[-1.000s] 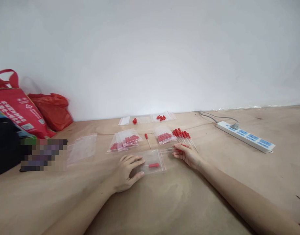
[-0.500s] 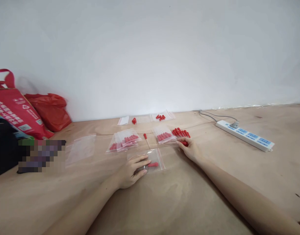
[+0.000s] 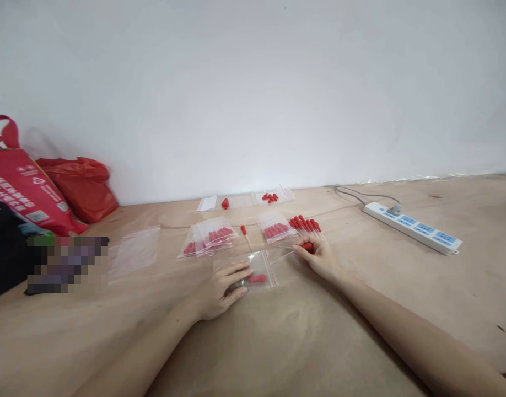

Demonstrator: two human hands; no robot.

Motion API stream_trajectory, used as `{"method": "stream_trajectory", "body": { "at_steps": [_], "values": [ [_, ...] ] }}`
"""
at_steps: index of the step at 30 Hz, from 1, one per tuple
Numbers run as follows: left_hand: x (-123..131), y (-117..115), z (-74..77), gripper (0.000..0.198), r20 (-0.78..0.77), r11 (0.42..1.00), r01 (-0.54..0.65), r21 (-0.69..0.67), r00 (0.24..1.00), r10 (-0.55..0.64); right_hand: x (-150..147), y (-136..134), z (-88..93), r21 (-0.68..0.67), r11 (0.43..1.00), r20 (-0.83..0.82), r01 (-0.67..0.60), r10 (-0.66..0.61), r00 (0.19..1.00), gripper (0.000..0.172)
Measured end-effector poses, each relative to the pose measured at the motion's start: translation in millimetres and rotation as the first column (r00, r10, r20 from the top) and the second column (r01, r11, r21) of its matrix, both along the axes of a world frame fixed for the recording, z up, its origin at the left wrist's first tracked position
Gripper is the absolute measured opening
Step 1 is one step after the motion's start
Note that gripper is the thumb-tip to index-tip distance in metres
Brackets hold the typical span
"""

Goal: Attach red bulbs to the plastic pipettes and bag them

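My left hand (image 3: pixel 225 288) rests with fingers apart on a clear zip bag (image 3: pixel 263 264), in which a red-bulbed dropper (image 3: pixel 258 278) shows. My right hand (image 3: pixel 317 258) is closed round droppers whose red bulbs sit between thumb and fingers, their clear stems pointing left; how many is hidden. Just behind it, several loose red-bulbed droppers (image 3: pixel 306 223) lie side by side. Filled bags lie at the middle (image 3: pixel 276 227) and left of it (image 3: pixel 215 234). Between them a single dropper (image 3: pixel 243 229) lies on the wooden table (image 3: pixel 286 342).
Along the wall are loose red bulbs (image 3: pixel 270 197) on a bag and another bulb group (image 3: pixel 225 203). An empty zip bag (image 3: pixel 136 251) lies left. Red bags (image 3: pixel 85 184) stand far left; a power strip (image 3: pixel 414 227) with a plugged-in cable is at the right.
My right hand has drawn slightly left and nearer, away from the loose droppers, and stems now show extending from its fingers. My left hand stays on the bag.
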State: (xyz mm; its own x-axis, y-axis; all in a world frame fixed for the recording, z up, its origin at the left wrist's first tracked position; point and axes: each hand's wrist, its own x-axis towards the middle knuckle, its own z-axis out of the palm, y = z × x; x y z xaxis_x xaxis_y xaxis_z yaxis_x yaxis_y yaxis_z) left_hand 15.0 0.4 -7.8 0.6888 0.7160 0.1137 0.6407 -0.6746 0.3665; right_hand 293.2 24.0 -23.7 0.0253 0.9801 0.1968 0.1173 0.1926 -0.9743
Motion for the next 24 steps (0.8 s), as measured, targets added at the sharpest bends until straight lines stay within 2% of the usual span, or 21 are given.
{"method": "stream_trajectory", "body": {
  "at_steps": [5, 8, 12, 14, 17, 20, 22, 24],
  "values": [
    [1, -1, 2.4, 0.041, -0.009, 1.000, -0.004, -0.015, 1.000, 0.004, -13, -5, -2.2, -0.015, 0.992, 0.007, -0.128, 0.128, 0.992, 0.034],
    [0, -1, 1.9, 0.043, 0.003, 1.000, 0.002, -0.012, 1.000, -0.002, -18, -6, -5.3, 0.000, 0.984, 0.146, -0.178, 0.176, 0.974, 0.030],
    [0, -1, 0.5, 0.043, 0.024, 1.000, 0.019, -0.011, 1.000, -0.018, -21, -5, -8.6, 0.061, 0.980, 0.323, -0.191, 0.161, 0.932, 0.021],
    [1, -1, 0.7, 0.043, 0.026, 0.999, 0.024, -0.022, 0.999, -0.023, -23, -6, -10.0, 0.065, 0.974, 0.336, -0.217, 0.184, 0.924, 0.020],
    [2, -2, 1.4, 0.044, 0.036, 0.999, 0.036, -0.035, 0.999, -0.035, -28, -7, -11.5, 0.053, 0.967, 0.279, -0.250, 0.226, 0.933, 0.027],
    [3, -2, 1.7, 0.043, 0.051, 0.998, 0.046, -0.035, 0.998, -0.044, -34, -8, -10.9, 0.083, 0.971, 0.271, -0.222, 0.193, 0.943, 0.021],
    [3, -2, 1.4, 0.043, 0.051, 0.998, 0.048, -0.036, 0.998, -0.046, -38, -10, -9.2, 0.133, 0.970, 0.349, -0.202, 0.145, 0.926, 0.014],
    [3, -2, 0.9, 0.042, 0.050, 0.998, 0.049, -0.035, 0.998, -0.047, -42, -13, -6.7, 0.206, 0.953, 0.474, -0.221, 0.100, 0.875, 0.008]
  ]
}}
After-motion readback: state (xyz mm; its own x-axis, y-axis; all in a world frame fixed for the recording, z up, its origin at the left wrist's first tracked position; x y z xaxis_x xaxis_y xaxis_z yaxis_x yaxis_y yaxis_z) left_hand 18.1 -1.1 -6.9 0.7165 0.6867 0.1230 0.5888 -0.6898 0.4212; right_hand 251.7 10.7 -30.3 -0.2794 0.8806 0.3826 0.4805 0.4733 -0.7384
